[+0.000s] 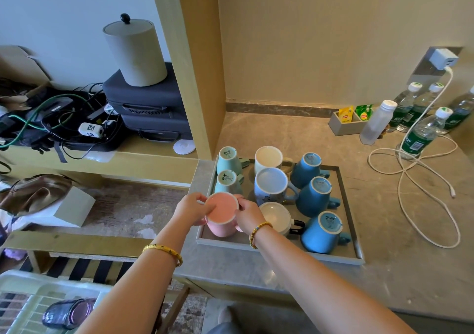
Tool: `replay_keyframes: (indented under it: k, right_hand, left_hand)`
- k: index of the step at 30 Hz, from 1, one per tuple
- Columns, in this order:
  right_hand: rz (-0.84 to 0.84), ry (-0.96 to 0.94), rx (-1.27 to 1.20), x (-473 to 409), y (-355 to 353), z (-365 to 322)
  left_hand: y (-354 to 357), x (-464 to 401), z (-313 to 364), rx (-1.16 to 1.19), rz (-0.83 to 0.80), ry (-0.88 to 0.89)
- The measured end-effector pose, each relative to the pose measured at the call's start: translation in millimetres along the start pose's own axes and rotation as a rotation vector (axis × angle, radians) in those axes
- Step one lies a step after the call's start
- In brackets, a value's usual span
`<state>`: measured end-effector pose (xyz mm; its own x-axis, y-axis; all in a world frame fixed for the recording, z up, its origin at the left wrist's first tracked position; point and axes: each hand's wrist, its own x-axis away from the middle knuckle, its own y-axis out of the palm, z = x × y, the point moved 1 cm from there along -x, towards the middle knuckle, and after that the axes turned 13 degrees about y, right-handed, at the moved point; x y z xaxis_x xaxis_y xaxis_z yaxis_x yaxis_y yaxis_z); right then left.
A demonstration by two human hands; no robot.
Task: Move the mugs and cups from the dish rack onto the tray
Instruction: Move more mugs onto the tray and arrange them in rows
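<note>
Pink mug (222,215) upside down, axis vertical, gripped by both hands.

Pink mug (221,217): glazed ceramic, soft sheen. Blue mugs (314,196): matt-looking glaze, pale unglazed foot rings. Tray (279,249): smooth grey, matt. Counter (384,205): stone-like, mottled, low polish. Dish rack (28,297): white plastic, glossy. Purple cup (68,313): clear tinted glass or plastic. Water bottles (420,133): clear plastic.

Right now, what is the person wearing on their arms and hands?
Both forearms are bare, no sleeves or gloves. The left hand has a plain gold bangle at its wrist. The right hand has a bracelet of small yellow beads with a few bluish ones.
</note>
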<state>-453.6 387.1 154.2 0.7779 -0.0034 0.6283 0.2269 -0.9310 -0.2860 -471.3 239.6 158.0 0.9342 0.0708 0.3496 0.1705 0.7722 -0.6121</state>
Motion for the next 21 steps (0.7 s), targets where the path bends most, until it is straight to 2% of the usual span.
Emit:
replay_keyframes:
  k: [3, 5, 7, 9, 12, 15, 21]
  right_hand:
    - [0.000, -0.016, 0.076, 1, -3, -3]
    - [0.014, -0.031, 0.182, 1, -6, -6]
    - [0.060, -0.056, 0.286, 0, -13, -14]
    - [0.172, -0.098, 0.327, -1, -24, -26]
    - [0.342, -0.141, 0.190, -6, -48, -42]
    - [0.470, -0.088, 0.112, -16, -76, -50]
    - [0.456, 0.034, 0.231, -35, -117, -46]
  left_hand:
    - [-3, 0, 1, -0.005, -0.041, -0.014]
    - [-6, -2, 4, -0.126, -0.068, 0.022]
    - [-10, -8, 11, -0.229, 0.009, 0.093]
    - [-14, -17, 24, -0.204, 0.121, 0.174]
    - [-15, -34, 52, -0.149, 0.179, 0.321]
    - [-7, -54, 83, -0.198, 0.103, 0.487]
    - [21, -90, 130, -0.514, -0.182, 0.657]
